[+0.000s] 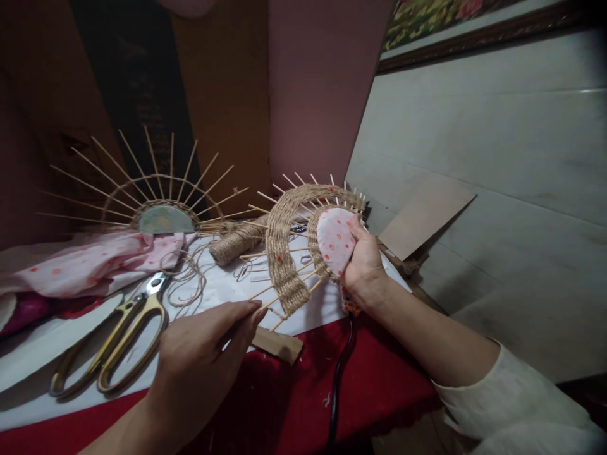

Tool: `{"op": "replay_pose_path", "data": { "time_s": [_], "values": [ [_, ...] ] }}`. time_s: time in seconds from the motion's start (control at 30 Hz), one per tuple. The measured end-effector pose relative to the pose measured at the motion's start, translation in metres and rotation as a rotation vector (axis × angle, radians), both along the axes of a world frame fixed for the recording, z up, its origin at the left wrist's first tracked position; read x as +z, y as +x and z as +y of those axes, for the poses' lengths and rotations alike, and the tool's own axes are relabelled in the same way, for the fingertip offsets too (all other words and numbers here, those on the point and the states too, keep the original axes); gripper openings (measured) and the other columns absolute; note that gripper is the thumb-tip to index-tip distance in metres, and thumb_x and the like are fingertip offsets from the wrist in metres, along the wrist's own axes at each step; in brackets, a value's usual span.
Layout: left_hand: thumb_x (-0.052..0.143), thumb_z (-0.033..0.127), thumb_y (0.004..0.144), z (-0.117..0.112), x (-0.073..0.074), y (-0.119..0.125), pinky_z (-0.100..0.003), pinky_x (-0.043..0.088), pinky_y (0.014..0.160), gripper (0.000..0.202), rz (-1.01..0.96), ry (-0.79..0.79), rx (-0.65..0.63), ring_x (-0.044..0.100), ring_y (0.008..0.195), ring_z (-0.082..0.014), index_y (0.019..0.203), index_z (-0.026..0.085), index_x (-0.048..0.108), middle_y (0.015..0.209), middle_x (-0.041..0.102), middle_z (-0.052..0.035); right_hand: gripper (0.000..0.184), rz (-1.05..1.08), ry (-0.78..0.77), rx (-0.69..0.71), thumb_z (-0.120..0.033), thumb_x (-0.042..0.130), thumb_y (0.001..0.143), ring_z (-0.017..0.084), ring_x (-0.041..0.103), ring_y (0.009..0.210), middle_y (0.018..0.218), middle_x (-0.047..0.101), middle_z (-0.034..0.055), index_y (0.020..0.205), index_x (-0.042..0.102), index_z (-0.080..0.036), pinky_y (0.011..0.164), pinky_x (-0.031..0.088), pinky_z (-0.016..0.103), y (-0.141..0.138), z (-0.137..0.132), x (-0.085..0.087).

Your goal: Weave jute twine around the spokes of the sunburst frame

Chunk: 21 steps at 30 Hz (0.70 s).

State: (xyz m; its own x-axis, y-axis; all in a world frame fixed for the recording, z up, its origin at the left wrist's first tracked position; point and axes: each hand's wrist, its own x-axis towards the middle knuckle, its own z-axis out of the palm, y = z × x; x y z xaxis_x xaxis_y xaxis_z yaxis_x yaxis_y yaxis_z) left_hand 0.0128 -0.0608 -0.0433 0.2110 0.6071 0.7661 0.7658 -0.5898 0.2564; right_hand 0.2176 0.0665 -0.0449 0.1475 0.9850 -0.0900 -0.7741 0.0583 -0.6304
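Observation:
My right hand [367,262] grips a half-round woven piece by its spotted fabric centre [336,239], thumb on the front. Thin wooden sticks fan out from that centre, and a wide band of jute twine [281,243] is woven across them, with a narrower band close to the fabric. At the lower end of the wide band, my left hand [203,360] is closed in a pinch. A short strand of twine runs from the band's corner into its fingertips, beside the tip of a stick. What lies behind the right palm is hidden.
Gold-handled scissors [128,335] lie on the white sheet at left, near spotted pink cloth [104,259]. A second stick fan [165,218] stands behind. A twine roll [232,245], a cardboard scrap [277,344] and a black cable [340,379] are close by.

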Motion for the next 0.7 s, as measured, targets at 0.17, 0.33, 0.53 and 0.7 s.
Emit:
{"op": "replay_pose_path", "data": {
  "time_s": [0.17, 0.33, 0.53, 0.7],
  "values": [
    [0.063, 0.019, 0.08, 0.0, 0.001, 0.0, -0.014, 0.049, 0.05, 0.007, -0.149, -0.165, -0.077, 0.066, 0.054, -0.0099, 0.081, 0.017, 0.069, 0.069, 0.074, 0.0, 0.026, 0.029, -0.062, 0.015, -0.037, 0.047, 0.089, 0.015, 0.064, 0.061, 0.07, 0.07, 0.0031, 0.083, 0.062, -0.016, 0.059, 0.055, 0.028, -0.004, -0.006, 0.008],
    [0.063, 0.017, 0.077, 0.001, 0.003, 0.004, -0.013, 0.044, 0.04, 0.007, -0.319, -0.294, -0.108, 0.058, 0.043, -0.0073, 0.077, 0.018, 0.069, 0.058, 0.069, 0.0037, 0.029, 0.032, -0.136, -0.046, -0.035, 0.043, 0.091, 0.014, 0.062, 0.057, 0.067, 0.068, 0.0018, 0.082, 0.063, -0.016, 0.06, 0.055, 0.027, -0.01, -0.012, 0.017],
    [0.064, 0.018, 0.076, 0.001, 0.003, 0.003, -0.014, 0.045, 0.043, 0.005, -0.292, -0.257, -0.071, 0.059, 0.045, -0.0078, 0.075, 0.018, 0.069, 0.062, 0.071, 0.0022, 0.028, 0.0, -0.133, -0.025, -0.036, 0.045, 0.091, 0.015, 0.063, 0.062, 0.069, 0.069, 0.0034, 0.084, 0.064, -0.016, 0.06, 0.055, 0.028, -0.011, -0.013, 0.015],
    [0.065, 0.019, 0.076, 0.0, 0.003, 0.004, -0.015, 0.04, 0.039, 0.005, -0.256, -0.238, -0.04, 0.053, 0.039, -0.0067, 0.075, 0.019, 0.069, 0.054, 0.066, 0.0045, 0.03, -0.004, -0.136, -0.019, -0.037, 0.045, 0.091, 0.015, 0.064, 0.063, 0.071, 0.07, 0.0042, 0.084, 0.064, -0.015, 0.058, 0.055, 0.027, -0.009, -0.012, 0.014]
  ]
}}
